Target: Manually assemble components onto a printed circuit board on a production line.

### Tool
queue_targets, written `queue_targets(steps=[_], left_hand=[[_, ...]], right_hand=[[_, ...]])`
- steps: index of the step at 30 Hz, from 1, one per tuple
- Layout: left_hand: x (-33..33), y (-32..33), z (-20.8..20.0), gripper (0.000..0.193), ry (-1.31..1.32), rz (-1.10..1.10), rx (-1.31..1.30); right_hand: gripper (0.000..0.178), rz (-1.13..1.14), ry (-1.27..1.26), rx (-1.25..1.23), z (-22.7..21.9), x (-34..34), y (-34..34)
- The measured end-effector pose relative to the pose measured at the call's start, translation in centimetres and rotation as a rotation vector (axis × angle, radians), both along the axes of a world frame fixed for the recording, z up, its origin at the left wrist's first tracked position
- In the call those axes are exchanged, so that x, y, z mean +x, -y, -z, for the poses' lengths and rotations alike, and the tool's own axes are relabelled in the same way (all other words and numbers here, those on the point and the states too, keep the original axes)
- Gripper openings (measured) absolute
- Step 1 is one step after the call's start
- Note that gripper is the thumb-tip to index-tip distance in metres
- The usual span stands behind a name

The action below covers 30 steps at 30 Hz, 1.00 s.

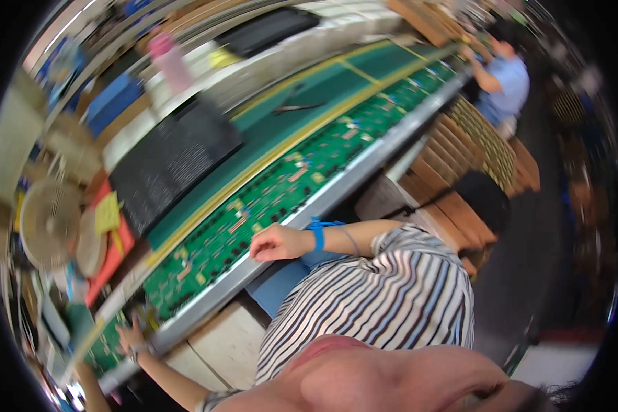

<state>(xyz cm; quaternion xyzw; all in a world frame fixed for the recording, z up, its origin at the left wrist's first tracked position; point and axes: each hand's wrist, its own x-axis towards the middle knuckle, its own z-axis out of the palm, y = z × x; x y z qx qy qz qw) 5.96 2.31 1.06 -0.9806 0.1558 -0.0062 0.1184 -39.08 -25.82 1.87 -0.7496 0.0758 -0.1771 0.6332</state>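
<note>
A row of green circuit boards (281, 192) with small components runs along a conveyor line with a metal rail (323, 199) on my side. My right hand (275, 242) is over the near edge of the boards, its fingers curled and nothing visible in them. A blue band with a cord (317, 237) circles my right wrist. At the lower left my left hand (129, 338) reaches to a board, fingers apart. Whether it touches the board is unclear in the blur. A watch or bracelet sits on that wrist.
Beyond the boards lie a dark printed sheet (175, 161), a slim dark tool (299, 108) and a pink bottle (169, 62). A round fan (51, 223) stands at left. A co-worker in blue (505, 82) sits up the line. Another person's forearm (91, 388) shows lower left. Brown cartons (453, 165) stand behind me.
</note>
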Motion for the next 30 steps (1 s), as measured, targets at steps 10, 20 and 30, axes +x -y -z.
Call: queue_targets(steps=[10,20,30], left_hand=[[2.5,-1.5,2.8,0.078,0.091,0.038,0.107],[-2.7,1.4,0.9,0.073,0.017,0.274,-0.007],[-6.1,3.7,0.4,0.061,-0.160,0.219,-0.182]], right_hand=[[0.014,0.067,0.078,0.046,0.7,0.3,-1.2],[0.014,-0.010,0.074,0.085,0.2,0.1,-0.1],[0.012,-0.033,0.169,-0.045,-0.4,-2.8,1.5]])
